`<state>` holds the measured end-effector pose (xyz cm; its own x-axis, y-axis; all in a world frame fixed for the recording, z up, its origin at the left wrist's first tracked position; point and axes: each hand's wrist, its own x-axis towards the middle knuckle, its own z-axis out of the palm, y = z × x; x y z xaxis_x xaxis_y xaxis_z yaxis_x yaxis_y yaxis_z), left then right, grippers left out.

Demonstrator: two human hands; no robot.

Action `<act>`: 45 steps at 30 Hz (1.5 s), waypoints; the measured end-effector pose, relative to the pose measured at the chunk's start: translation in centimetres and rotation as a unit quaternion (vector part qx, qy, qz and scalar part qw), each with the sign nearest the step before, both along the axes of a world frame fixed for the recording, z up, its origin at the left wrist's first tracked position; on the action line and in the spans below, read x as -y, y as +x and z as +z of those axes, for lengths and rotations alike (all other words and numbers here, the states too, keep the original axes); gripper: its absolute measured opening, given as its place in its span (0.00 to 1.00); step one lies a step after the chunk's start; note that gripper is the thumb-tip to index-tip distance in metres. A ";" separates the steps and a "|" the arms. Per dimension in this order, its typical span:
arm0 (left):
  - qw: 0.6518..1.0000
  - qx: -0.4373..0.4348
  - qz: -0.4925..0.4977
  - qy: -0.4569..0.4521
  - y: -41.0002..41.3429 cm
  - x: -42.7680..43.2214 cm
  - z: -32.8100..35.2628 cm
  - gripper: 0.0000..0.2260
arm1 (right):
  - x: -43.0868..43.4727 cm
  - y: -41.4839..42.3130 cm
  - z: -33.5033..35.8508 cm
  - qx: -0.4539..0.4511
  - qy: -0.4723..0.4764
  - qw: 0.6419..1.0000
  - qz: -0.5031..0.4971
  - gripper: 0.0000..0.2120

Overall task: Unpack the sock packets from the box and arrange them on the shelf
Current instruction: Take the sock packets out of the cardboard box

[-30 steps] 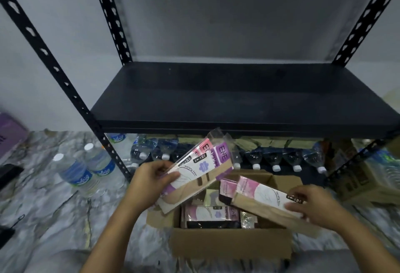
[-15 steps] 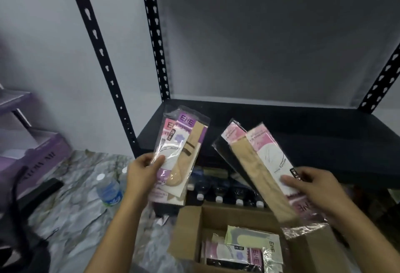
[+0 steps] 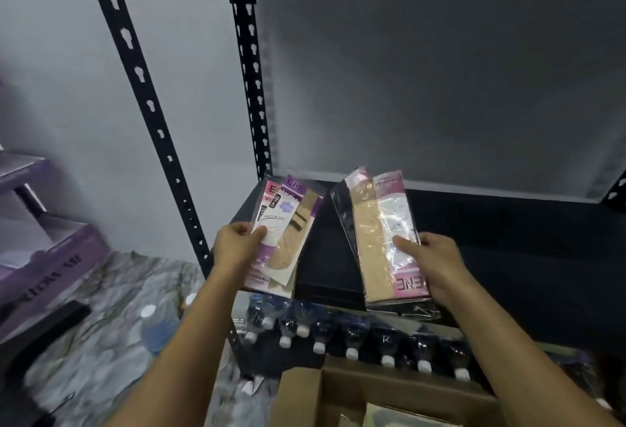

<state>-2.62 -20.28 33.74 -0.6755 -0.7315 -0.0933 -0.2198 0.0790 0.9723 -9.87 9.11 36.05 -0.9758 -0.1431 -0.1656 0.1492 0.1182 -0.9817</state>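
Grey wall (image 3: 440,81) fills the background, black slotted metal rack (image 3: 145,97) in front, marble-pattern floor (image 3: 101,325) lower left. Black shelf (image 3: 508,243) runs across mid-frame, bare surface visible right of the hands. Versus half a second ago the view has tilted up and closer: shelf sits lower in frame, cardboard box (image 3: 338,396) now mostly cut off at the bottom edge, its contents barely visible, only a pale packet corner.

Both arms have moved forward to the shelf front. Left hand (image 3: 237,247) grips a fanned stack of sock packets (image 3: 288,230), purple and pink headers, "ENE" readable, thumb on top. The stack is now over the left end of the shelf; earlier it was held up in front of the post. Right hand (image 3: 430,264) clamps a second stack (image 3: 382,236), beige socks in clear wrap, pink label upside down at the near end, thumb pressed on the front. Its lower edge overlaps the shelf's front lip; can't tell if either stack actually touches the shelf.

Row of water bottles (image 3: 352,338) with white caps under the shelf, dark and blurred, count unclear. One more bottle on the floor left, motion-blurred. Purple boxes (image 3: 47,257) at far left, partly cropped, print unreadable. Dark object on the floor lower left, can't identify. Fingers of both hands hidden behind the packets.
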 end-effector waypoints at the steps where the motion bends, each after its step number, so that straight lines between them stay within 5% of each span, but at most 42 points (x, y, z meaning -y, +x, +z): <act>1: 1.000 0.009 -0.002 -0.011 -0.3 0.4 -0.2 0.05 | 0.2 -0.2 0.0 -0.001 0.006 1.000 0.005 0.06; 7: 0.989 0.082 -0.004 -0.120 -2.2 1.9 -0.6 0.05 | -0.2 -2.8 1.2 -0.027 0.109 0.991 0.071 0.05; 15: 0.917 0.221 -0.004 -0.333 -2.8 2.0 -2.0 0.13 | -0.2 -4.7 1.6 0.003 0.175 0.978 0.112 0.09; 22: 0.922 0.001 -0.076 -0.381 -2.2 -1.0 0.2 0.16 | -0.7 -3.4 2.8 -0.026 0.206 0.969 0.134 0.08; 27: 0.834 -0.091 -0.273 -0.471 -1.7 -6.3 5.1 0.22 | -1.2 -1.1 4.2 -0.070 0.242 0.951 0.178 0.06; 33: 0.725 0.036 -0.418 -0.546 -1.9 -9.1 8.0 0.26 | -2.8 0.5 5.6 -0.130 0.299 0.909 0.262 0.08; 38: 0.731 0.095 -0.474 -0.482 -0.9 -10.2 8.8 0.11 | -4.3 0.9 6.5 -0.147 0.326 0.883 0.303 0.09; 45: 0.792 0.074 -0.442 -0.415 0.9 -10.8 7.8 0.09 | -5.7 1.6 7.4 -0.212 0.364 0.865 0.272 0.13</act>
